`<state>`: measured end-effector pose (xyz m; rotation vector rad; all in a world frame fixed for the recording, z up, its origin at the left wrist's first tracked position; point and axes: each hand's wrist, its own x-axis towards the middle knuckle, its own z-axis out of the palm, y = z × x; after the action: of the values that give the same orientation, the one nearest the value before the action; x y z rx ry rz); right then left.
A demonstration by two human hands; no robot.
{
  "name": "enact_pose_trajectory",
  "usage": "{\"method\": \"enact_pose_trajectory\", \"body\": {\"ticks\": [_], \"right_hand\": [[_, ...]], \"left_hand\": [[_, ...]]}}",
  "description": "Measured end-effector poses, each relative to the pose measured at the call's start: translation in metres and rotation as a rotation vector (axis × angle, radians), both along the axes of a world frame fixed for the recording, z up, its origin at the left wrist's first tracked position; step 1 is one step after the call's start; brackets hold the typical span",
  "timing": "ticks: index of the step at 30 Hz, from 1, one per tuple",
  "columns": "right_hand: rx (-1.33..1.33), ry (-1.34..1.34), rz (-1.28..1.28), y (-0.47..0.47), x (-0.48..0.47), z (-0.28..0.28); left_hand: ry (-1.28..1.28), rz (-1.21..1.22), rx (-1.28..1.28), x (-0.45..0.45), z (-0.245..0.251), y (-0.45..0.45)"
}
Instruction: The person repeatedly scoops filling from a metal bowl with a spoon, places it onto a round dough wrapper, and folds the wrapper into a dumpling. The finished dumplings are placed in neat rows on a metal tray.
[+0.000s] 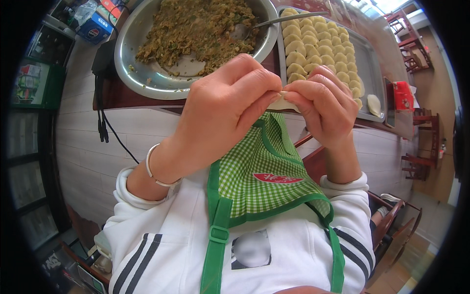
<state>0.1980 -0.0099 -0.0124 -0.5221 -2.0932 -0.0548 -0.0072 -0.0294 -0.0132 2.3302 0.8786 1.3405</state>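
My left hand and my right hand meet in front of the table edge. Between their thumbs and forefingers both pinch a pale dumpling wrapper, mostly covered by the fingers; any filling inside is hidden. Behind my left hand stands a wide metal basin with chopped filling. A metal spoon rests in it, its handle reaching over the tray. Beyond my right hand, a metal tray bears rows of folded dumplings. One pale oval dough piece lies apart in its near right corner.
A dark flat device and a red box sit right of the tray. Black cables hang off the table's left end. A green checked apron hangs below my hands. A person's foot shows at right, near wooden chairs.
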Motion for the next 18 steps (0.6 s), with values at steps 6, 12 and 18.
{"method": "enact_pose_trajectory", "body": {"ticks": [6,12,18], "right_hand": [[-0.016,-0.052,0.005,0.0006,-0.0009,0.0003],[-0.159,-0.021,0.002,-0.0021,-0.0016,-0.0008],[-0.293,0.076,0.035,-0.0052,0.0018,-0.0002]], "left_hand": [[0.033,0.011,0.037,0.01,-0.0059,-0.0026],[0.047,-0.003,0.022,0.0084,-0.0062,-0.0022],[-0.142,-0.012,-0.233,0.0019,-0.0058,-0.0038]]}}
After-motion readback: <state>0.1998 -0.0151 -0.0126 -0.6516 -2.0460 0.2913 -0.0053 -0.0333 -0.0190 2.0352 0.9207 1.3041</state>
